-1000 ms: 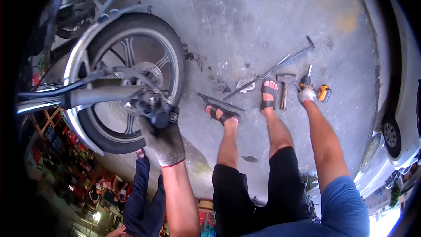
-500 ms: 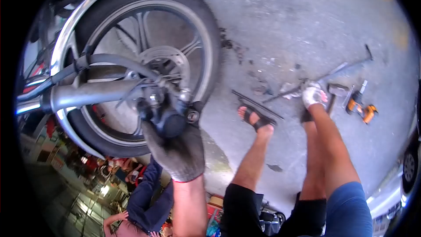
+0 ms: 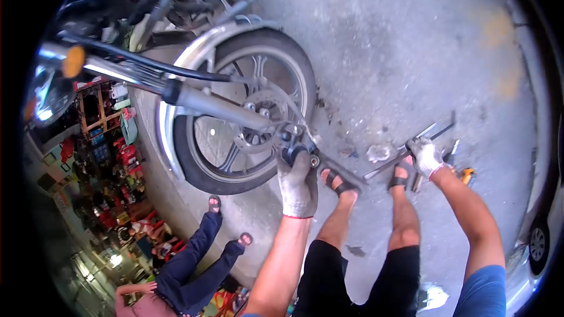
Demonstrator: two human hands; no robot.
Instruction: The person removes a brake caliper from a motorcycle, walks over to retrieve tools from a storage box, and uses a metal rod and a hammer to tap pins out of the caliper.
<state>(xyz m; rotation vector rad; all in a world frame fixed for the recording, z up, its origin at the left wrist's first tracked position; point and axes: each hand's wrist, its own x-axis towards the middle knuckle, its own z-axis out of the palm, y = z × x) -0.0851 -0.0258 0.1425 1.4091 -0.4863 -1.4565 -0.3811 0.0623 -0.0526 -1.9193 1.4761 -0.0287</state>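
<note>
The left hand [image 3: 298,191], in a pale knit glove with a darker palm side, has its fingers curled about a dark metal part [image 3: 289,144] at the hub of a motorcycle wheel [image 3: 304,76]. The part sits right at the fingertips, just below the end of the fork leg [image 3: 223,105] — a round bolt end juts out beside the fingers.

The right hand [image 3: 427,157], gloved too, reaches down to the concrete floor [image 3: 364,53], well in from the dark kerb along its right edge. Its fingers lie close together, bent over a long metal rod [image 3: 385,168] — whether they are clamped on it I cannot tell. A crumpled white scrap [image 3: 380,152] lies near the rod, and an orange battery [image 3: 467,176] beyond the right wrist.

Another person in dark blue trousers [image 3: 189,261] stands apart, toward the floor's lower left.
</note>
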